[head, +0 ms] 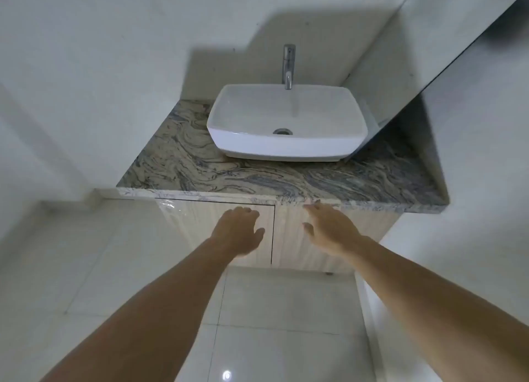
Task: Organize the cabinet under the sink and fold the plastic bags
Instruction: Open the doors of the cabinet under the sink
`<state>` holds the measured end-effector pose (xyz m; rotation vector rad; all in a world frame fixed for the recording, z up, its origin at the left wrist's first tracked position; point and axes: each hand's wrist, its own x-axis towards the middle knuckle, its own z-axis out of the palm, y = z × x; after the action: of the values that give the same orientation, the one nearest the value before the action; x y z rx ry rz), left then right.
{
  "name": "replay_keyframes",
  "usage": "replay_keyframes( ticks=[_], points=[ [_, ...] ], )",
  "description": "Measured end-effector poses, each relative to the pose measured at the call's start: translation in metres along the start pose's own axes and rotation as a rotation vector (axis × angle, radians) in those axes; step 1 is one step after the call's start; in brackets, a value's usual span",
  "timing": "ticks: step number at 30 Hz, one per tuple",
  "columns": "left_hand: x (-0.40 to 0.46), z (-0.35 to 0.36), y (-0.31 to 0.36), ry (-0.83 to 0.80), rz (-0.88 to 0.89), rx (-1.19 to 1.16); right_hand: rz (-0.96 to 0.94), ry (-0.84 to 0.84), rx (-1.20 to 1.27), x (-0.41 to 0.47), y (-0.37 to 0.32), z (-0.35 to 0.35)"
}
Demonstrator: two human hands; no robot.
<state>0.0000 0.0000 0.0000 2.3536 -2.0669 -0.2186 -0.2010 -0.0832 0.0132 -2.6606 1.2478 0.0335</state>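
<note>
Under the marbled bench (257, 178), the cabinet (286, 238) is sitting with both of its pale ribbed doors closed, so whatever is stored inside, plastic bags included, is staying out of sight. Above it a white basin (286, 146) is resting on the bench with a chrome tap (288, 65) behind. Those doors are looking stiff, glossy and probably slick, and no handle is showing, so the likeliest place to take hold is the top edge just beneath the bench lip, or the dark seam (273, 232) where the two doors are meeting. Both hands are reaching toward that area, holding nothing: the left hand (239, 232) is hovering before the left door with fingers loosely curved, and the right hand (329, 228) is spreading wide with its fingertips near the bench edge; whether either is touching yet is unclear.
</note>
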Motion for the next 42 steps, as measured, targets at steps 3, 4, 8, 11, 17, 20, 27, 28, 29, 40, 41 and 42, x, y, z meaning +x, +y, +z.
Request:
replay_keyframes(
  ticks=[3,4,8,11,17,20,27,28,29,40,41,42],
  points=[
    [0.024,0.034,-0.004,-0.065,0.014,0.003,0.039,-0.066,0.033,0.024,0.007,0.036],
    [0.032,0.045,-0.005,-0.081,0.03,0.002,0.052,-0.098,0.025,0.03,0.01,0.049],
    [0.074,0.086,-0.004,-0.066,0.108,0.008,0.117,-0.128,0.037,0.065,0.029,0.087],
    [0.104,0.112,0.004,-0.042,0.206,0.021,0.155,-0.12,-0.004,0.089,0.051,0.11],
    [0.147,0.148,0.018,-0.001,0.256,0.141,0.232,-0.098,-0.137,0.108,0.086,0.146],
    [0.157,0.16,0.018,-0.007,0.245,0.173,0.231,-0.046,-0.126,0.106,0.096,0.157],
    [0.147,0.17,0.033,0.134,0.195,0.076,0.153,0.086,0.065,0.094,0.1,0.165],
    [0.143,0.169,0.036,0.163,0.192,0.005,0.14,0.138,0.083,0.089,0.101,0.166],
    [0.138,0.167,0.04,0.177,0.182,-0.062,0.134,0.206,0.107,0.084,0.101,0.168],
    [0.09,0.165,0.074,-0.274,-0.281,-1.011,0.704,0.505,0.686,0.021,0.118,0.161],
    [0.086,0.164,0.078,-0.341,-0.296,-1.032,0.742,0.501,0.718,0.016,0.121,0.159],
    [0.083,0.164,0.084,-0.412,-0.3,-1.056,0.774,0.5,0.74,0.01,0.124,0.156]
  ],
)
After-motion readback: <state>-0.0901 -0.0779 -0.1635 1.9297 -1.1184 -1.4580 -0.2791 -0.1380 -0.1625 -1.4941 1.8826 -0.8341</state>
